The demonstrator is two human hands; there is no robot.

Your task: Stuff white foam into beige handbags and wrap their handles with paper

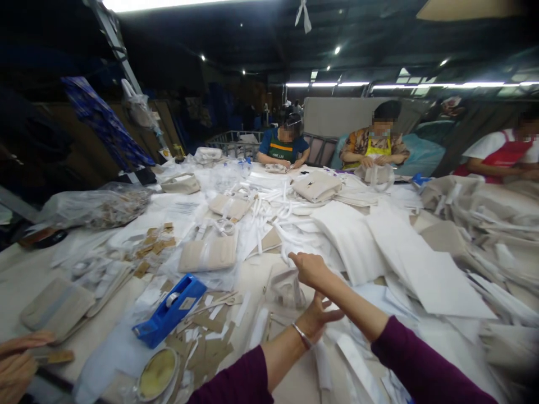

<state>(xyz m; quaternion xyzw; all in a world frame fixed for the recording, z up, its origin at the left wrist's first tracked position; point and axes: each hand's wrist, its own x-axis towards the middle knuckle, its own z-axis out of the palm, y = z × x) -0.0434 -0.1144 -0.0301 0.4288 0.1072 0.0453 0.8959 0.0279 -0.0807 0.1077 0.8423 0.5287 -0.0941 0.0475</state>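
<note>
My right hand is out over the middle of the table, fingers curled together in a pinch beside loose white strips. What it grips is too small to make out. Just below it, my left hand has its fingers apart, with a metal bangle at the wrist. Both hands are close to a small beige bag that has clear or pale wrapping on it. My right forearm passes above the left hand and partly covers it.
A blue tape dispenser, scissors and a round tub of yellowish paste are on the left. White sheets and beige bags cover the table. Another person's hands show at lower left; several people sit opposite.
</note>
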